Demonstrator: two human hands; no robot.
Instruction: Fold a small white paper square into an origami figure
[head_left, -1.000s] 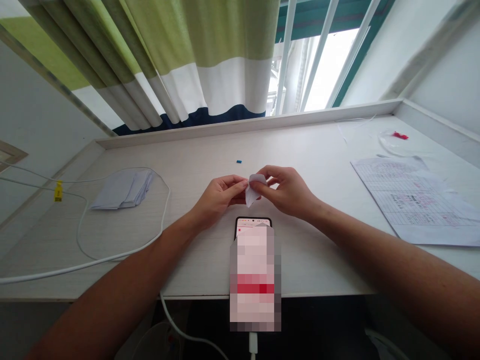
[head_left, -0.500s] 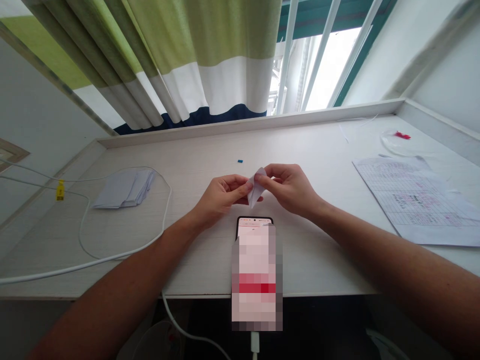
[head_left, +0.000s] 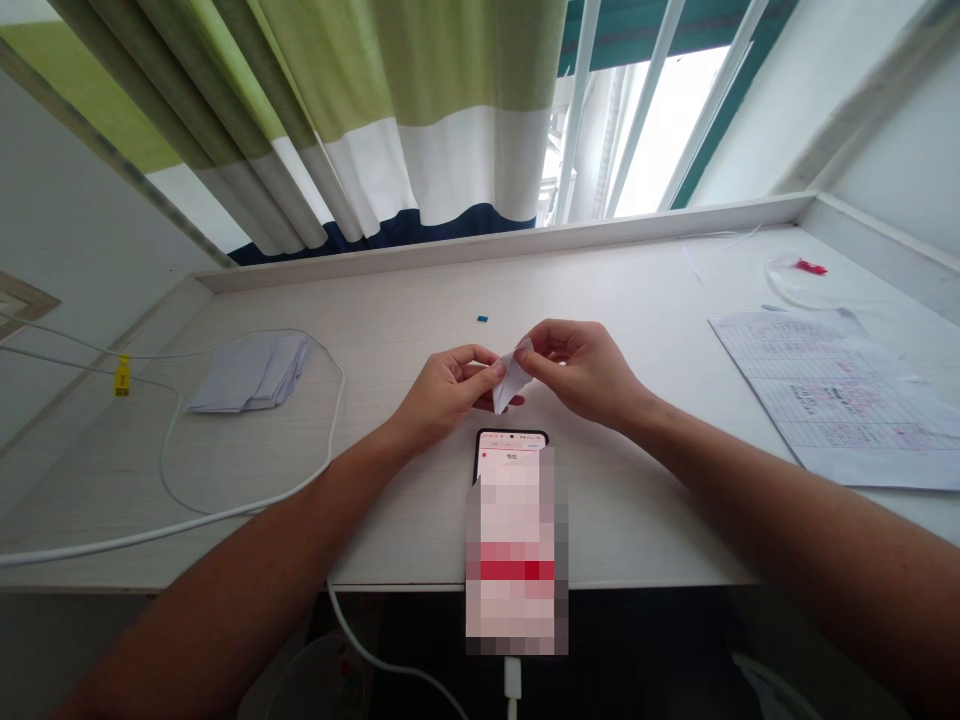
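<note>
A small folded piece of white paper (head_left: 510, 385) is held up between my two hands above the desk. My left hand (head_left: 459, 388) pinches its left side with the thumb in front and fingers behind. The thumb and forefinger of my right hand (head_left: 574, 355) are closed on its upper right corner. The paper comes to a point at the bottom. Just below my hands is a phone (head_left: 517, 500), its screen lit and mostly blurred out, with a white cable plugged into its lower end.
Folded white papers (head_left: 251, 372) lie at the left, ringed by a white cable (head_left: 341, 400) with a yellow tag (head_left: 121, 376). At the right are written sheets (head_left: 817, 400) and a red item (head_left: 811, 266). A tiny blue piece (head_left: 482, 319) lies beyond my hands.
My right hand has moved slightly up at the paper's upper corner, and the paper looks a little more spread. My left hand keeps its pinch. The view has shifted slightly.
</note>
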